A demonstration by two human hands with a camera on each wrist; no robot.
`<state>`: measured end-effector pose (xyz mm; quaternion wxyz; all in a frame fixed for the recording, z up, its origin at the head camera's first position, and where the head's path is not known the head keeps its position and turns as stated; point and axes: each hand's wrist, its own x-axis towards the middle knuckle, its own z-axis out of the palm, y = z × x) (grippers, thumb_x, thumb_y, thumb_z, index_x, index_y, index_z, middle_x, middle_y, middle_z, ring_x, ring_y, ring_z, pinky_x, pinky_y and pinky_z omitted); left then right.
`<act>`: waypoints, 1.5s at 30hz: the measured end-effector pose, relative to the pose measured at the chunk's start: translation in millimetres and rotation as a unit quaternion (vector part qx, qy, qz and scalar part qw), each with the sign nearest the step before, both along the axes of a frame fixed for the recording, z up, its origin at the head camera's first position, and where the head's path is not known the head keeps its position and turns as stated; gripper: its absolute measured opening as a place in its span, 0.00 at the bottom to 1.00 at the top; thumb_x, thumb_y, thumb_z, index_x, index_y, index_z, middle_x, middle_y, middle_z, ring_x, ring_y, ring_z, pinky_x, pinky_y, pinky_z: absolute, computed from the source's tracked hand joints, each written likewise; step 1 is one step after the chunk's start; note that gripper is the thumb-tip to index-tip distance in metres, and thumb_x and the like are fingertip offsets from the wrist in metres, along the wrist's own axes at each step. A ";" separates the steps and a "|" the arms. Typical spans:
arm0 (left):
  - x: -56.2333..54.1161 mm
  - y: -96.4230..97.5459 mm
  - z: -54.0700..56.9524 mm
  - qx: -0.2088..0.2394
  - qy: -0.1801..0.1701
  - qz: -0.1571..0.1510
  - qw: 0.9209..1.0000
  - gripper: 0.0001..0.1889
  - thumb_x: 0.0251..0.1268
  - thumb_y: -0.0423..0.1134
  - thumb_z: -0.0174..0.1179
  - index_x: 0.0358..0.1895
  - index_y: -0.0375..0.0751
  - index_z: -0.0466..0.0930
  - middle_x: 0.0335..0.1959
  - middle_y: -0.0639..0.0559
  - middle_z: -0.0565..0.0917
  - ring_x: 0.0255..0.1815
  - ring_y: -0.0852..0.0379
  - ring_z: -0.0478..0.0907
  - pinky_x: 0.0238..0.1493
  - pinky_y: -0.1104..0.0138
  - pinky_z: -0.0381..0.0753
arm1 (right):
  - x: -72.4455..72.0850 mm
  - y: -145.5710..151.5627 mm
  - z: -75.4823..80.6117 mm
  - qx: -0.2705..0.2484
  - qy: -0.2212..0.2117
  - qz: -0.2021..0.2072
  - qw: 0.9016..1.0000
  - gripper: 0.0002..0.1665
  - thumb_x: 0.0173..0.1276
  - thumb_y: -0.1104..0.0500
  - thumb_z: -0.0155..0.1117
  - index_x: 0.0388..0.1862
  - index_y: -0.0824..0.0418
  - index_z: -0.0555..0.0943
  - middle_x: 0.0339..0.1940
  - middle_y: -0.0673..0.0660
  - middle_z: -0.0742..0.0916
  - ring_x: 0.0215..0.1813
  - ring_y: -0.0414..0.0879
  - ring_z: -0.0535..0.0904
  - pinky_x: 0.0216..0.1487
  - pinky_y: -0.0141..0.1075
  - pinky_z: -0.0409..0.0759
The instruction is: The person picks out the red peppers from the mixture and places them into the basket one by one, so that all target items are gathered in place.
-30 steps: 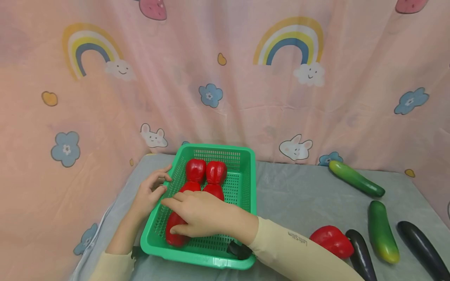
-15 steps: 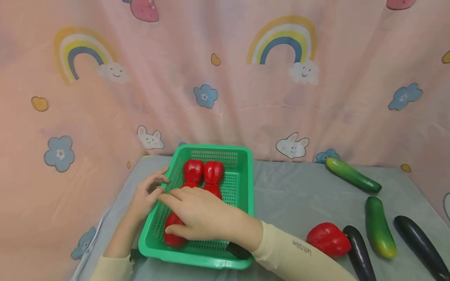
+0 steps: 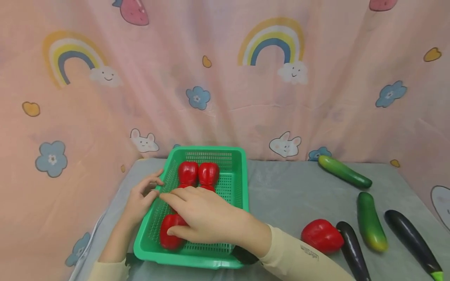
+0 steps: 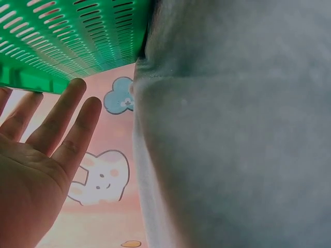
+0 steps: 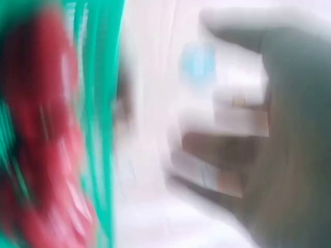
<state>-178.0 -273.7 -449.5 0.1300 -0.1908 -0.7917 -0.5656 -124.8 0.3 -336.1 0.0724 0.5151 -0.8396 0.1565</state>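
A green plastic basket [image 3: 230, 262] with slotted walls holds several red bell peppers [image 3: 188, 173]. Over its near half, my right hand [image 3: 207, 216] hovers with relaxed, parted fingers and partly covers the peppers below. The nearest pepper [image 3: 171, 239] shows beside its thumb. In the blurred right wrist view, nothing sits between that hand's fingers [image 5: 222, 139]. My left hand [image 3: 140, 199] is at the basket's left side, its fingertips at the rim. The left wrist view shows those fingers [image 4: 57, 121] extended under the rim, palm bare.
To the right on the grey cloth [image 3: 281, 187] lie a red pepper [image 3: 322, 236], a dark eggplant [image 3: 352, 249], another eggplant [image 3: 411, 242], a green zucchini [image 3: 372, 222] and a second zucchini [image 3: 342, 171]. A pink patterned curtain [image 3: 225, 128] hangs behind. My right wrist hides part of a dark object [image 3: 243, 255] near the basket's front right corner.
My right hand has lifted slightly off the nearest pepper, which shows more now. The left hand stays at the basket's side. The head view has turned a little to the right.
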 end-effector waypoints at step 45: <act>2.5 1.2 3.2 -0.020 0.000 0.016 1.000 0.14 0.69 0.18 0.53 0.48 0.35 0.83 0.76 0.38 0.78 0.58 0.64 0.83 0.53 0.72 0.80 | 43.1 96.5 -6.1 -0.053 -0.025 -0.088 0.994 0.48 0.70 0.42 0.78 0.83 0.55 0.71 0.73 0.50 0.82 0.72 0.46 0.79 0.66 0.47 0.84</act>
